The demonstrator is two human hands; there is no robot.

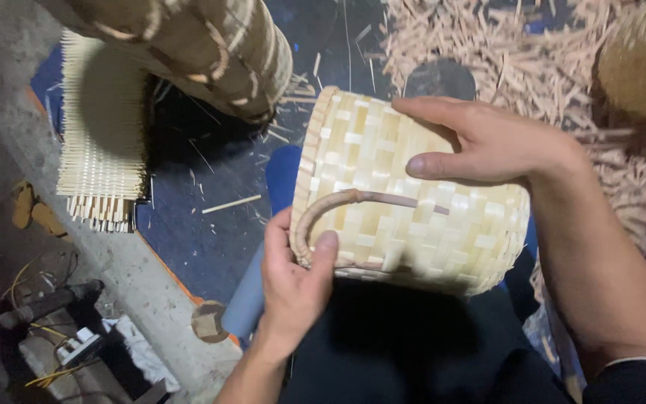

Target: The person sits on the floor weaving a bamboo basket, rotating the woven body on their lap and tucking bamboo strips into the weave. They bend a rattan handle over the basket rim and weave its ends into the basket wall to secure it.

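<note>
A pale woven bamboo basket [383,224] lies on its side on my lap, its rim turned to the left. My left hand [293,280] grips the rim at its lower edge, thumb pressed beside the curved cane handle [338,203] that runs along the basket's wall. My right hand [480,142] rests on top of the basket, fingers spread across the weave and thumb laid against its side.
A stack of finished woven baskets [203,45] lies at the top left above a flat woven bamboo mat [102,127] on blue ground. Loose bamboo strips and shavings [532,60] pile at the top right. Tools and wires [46,322] clutter the lower left.
</note>
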